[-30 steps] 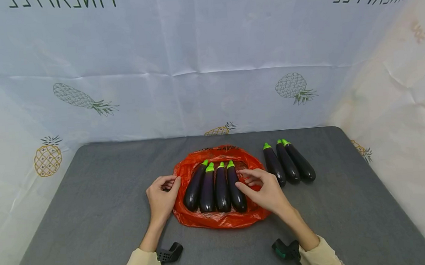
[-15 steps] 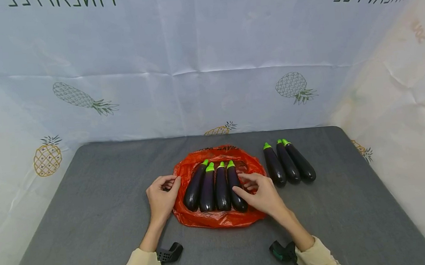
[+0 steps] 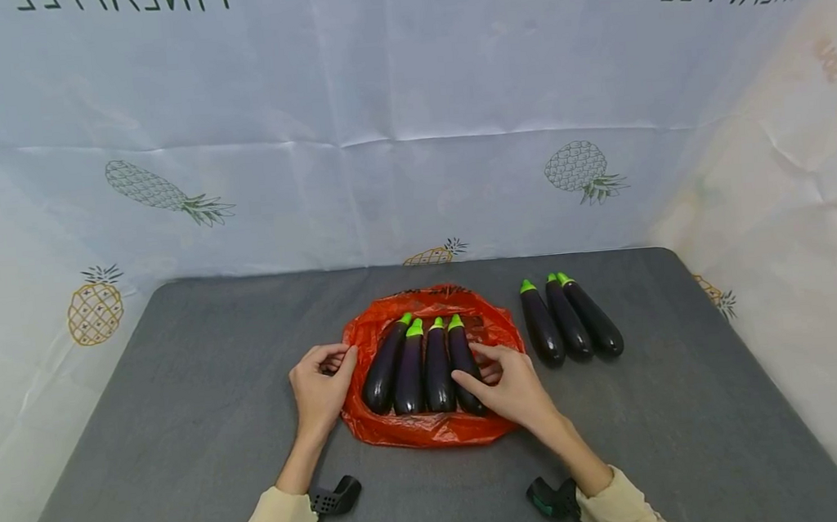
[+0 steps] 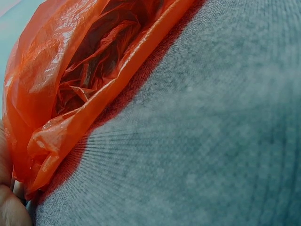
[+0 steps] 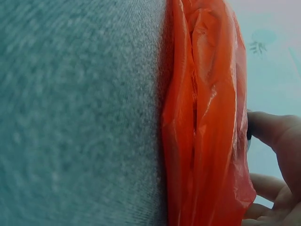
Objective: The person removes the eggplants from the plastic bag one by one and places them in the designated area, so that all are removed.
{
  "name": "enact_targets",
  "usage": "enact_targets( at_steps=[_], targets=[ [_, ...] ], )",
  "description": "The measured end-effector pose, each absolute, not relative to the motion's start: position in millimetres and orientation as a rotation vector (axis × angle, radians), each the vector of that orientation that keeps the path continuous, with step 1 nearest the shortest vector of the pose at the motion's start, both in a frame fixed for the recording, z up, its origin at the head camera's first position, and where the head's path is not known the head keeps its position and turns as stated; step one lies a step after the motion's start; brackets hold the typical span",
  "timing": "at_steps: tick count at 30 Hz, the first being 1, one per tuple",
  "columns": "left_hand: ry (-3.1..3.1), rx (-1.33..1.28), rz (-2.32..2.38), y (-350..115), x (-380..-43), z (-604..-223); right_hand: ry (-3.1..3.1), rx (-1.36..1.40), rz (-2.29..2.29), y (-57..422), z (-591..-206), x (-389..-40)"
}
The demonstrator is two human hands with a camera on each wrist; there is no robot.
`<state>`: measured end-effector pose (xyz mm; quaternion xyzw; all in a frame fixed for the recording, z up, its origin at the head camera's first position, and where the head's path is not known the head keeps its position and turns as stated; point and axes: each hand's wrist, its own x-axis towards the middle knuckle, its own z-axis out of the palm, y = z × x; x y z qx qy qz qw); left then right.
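Observation:
Several dark purple eggplants with bright green tops lie side by side in an opened red plastic bag (image 3: 439, 433). My left hand (image 3: 321, 387) pinches the bag's left edge between thumb and fingers; in the left wrist view its fingertips (image 4: 9, 207) show at the bag's corner. My right hand (image 3: 508, 387) reaches over the bag's right side and holds the rightmost eggplant (image 3: 459, 346), thumb across it and fingers along its right side. From the right wrist, the thumb (image 5: 270, 126) meets a dark surface beyond the red plastic; the fingers are partly hidden.
Three more eggplants (image 3: 571, 323) lie on the grey tabletop (image 3: 201, 409) to the right of the bag. Behind and beside the table hangs a pale cloth (image 3: 399, 197) printed with pineapples. Black wrist cameras sit on both wrists.
My right hand has slid left, from the bag's right side onto the rightmost eggplant, its thumb now across it. The bag's right edge has drawn in slightly. The left hand stays put.

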<state>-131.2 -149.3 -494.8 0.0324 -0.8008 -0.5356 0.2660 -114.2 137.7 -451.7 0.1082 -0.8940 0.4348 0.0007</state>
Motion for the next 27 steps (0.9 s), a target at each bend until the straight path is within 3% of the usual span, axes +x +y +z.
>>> enact_targets(
  at_steps=[27],
  targets=[
    [-2.171,0.096,-1.427,-148.8,-131.4,-494.2,-2.763,0.219,1.460,131.5,-452.9,-111.1]
  ],
)
